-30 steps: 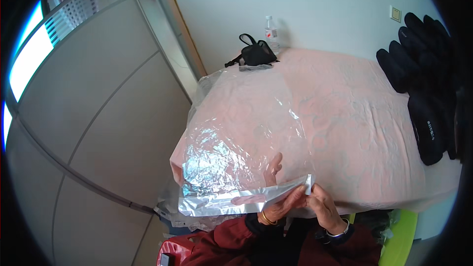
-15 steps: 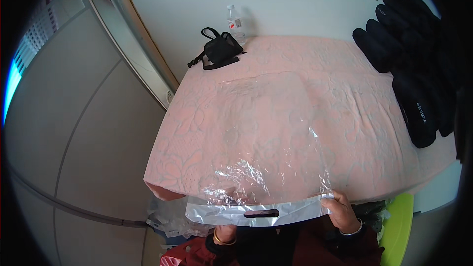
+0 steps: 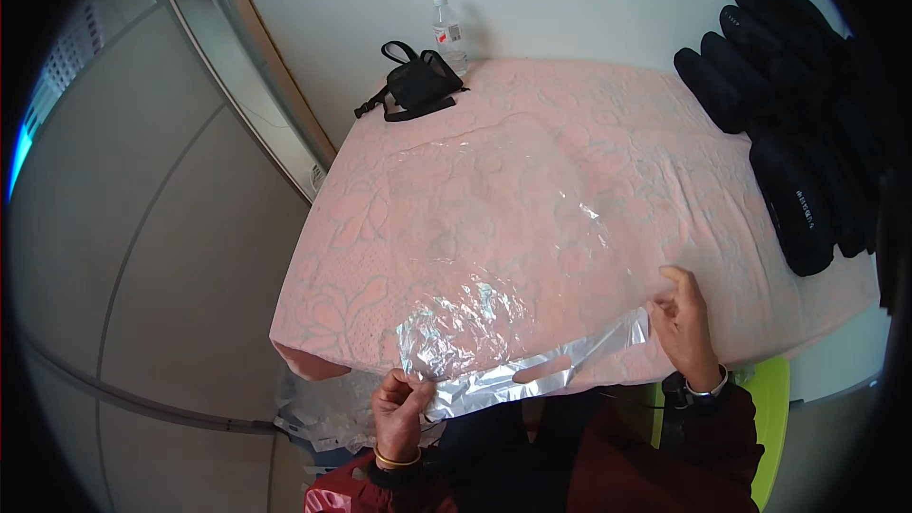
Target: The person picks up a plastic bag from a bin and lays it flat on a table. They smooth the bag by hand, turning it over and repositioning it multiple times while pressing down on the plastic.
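A large clear plastic bag (image 3: 475, 218) lies spread over the pink cloth, its near part crinkled and shiny. Along its near edge runs a silvery-white strip with an oval handle hole, slanting up toward the right. My left hand (image 3: 399, 408) pinches the strip's left end between thumb and fingers, at the front edge of the table. At the strip's right end is my right hand (image 3: 686, 328), its thumb side against the corner and its index finger bent away above. The exact grip there is partly hidden.
A pink patterned cloth (image 3: 703, 218) covers the table. At the back stand a black strapped pouch (image 3: 423, 85) and a clear bottle (image 3: 449, 36). Black padded rolls (image 3: 798, 199) pile up on the right. Below the front edge are clear plastic bags (image 3: 328, 408) and a lime-green container (image 3: 774, 437).
My right hand has moved up and right, and the strip's right end has risen with it. My left hand, earlier partly behind the strip, now shows at its left end.
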A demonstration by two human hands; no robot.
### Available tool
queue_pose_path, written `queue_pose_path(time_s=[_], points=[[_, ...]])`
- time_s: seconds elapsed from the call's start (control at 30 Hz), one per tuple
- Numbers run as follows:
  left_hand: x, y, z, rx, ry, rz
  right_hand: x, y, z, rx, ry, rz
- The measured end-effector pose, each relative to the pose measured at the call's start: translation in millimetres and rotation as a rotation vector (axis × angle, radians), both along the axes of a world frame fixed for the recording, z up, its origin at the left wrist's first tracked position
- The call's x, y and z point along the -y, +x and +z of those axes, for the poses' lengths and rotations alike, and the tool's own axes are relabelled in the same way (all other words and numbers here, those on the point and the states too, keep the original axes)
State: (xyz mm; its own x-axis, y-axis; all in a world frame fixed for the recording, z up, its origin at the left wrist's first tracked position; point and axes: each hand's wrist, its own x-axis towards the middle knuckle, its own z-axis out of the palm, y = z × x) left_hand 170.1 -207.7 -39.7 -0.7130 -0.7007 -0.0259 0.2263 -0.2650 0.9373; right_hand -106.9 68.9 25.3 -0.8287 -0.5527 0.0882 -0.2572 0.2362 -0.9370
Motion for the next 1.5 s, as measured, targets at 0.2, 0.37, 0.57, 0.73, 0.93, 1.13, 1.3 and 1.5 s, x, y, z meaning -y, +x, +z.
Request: queue_pose_path(time_s=[0.2,0.37,0.57,0.73,0.93,1.13,1.3,1.5], points=[[-41,-27,5,0.031,0.108,0.027,39,57,76,-0.936,-0.054,0.264],[-49,-41,8,0.176,0.028,-0.452,67,121,119,-0.741,-0.497,0.351],[-40,-28,-2,0.343,0.069,-0.564,57,114,134,-0.57,-0.392,0.367],[-39,-25,-7,0.189,0.103,-0.491,85,100,164,-0.507,-0.306,0.462],[-43,-26,-8,0.081,0.065,-0.372,87,112,199,-0.491,-0.196,0.557],[-38,-21,-12,-0.059,0.004,-0.066,79,113,220,-0.467,-0.12,0.682],[-48,-31,-4,-0.049,-0.017,0.006,9,115,186,-0.483,-0.075,0.63],[-68,-55,-5,-0.001,0.072,-0.439,-5,106,161,-0.394,-0.299,0.666]])
